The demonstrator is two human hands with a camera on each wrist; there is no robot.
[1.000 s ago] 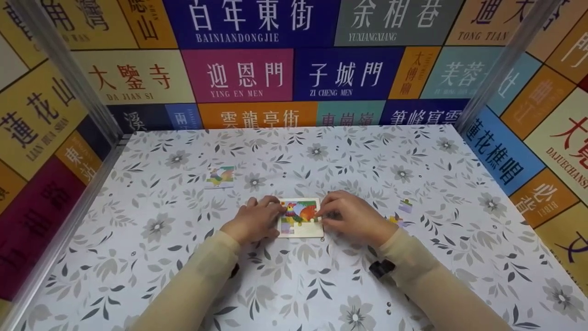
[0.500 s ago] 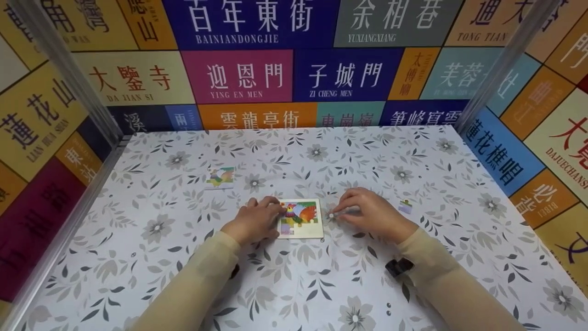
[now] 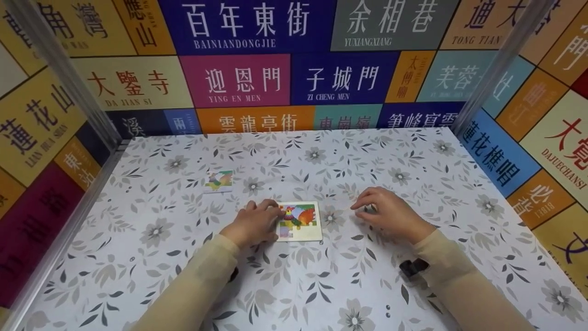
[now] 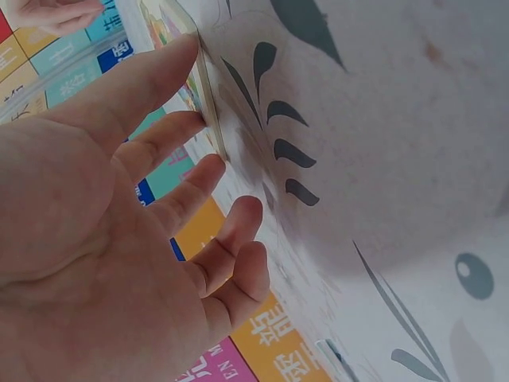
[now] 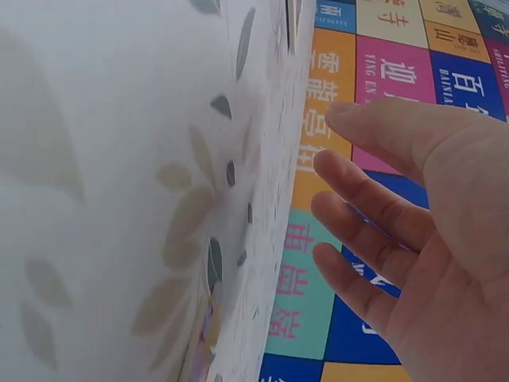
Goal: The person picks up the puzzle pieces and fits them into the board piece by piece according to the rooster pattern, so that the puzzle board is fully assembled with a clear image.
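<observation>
A small framed jigsaw puzzle [image 3: 301,216] with a colourful rooster picture lies flat on the table in the head view. Bare pale backing shows along its lower right part. At its left side is my left hand [image 3: 255,224], thumb and fingertips resting against the frame edge. The left wrist view shows these fingers fairly straight along the frame [image 4: 208,103]. My right hand [image 3: 388,211] hovers to the right of the puzzle, fingers loosely bent and holding nothing. Low in the right wrist view, coloured puzzle pieces [image 5: 208,330] lie on the table; the hand hides them from the head view.
A picture card [image 3: 218,181] with a similar rooster lies at the back left of the table. White cloth with grey flowers covers the table [image 3: 183,276]. Sign-printed panels [image 3: 243,78] stand along the back and both sides, with clear posts at the corners.
My right hand has let go at the puzzle's right edge and moved away to the right, now covering the loose pieces. My left hand stays at the frame. The head view has tilted slightly.
</observation>
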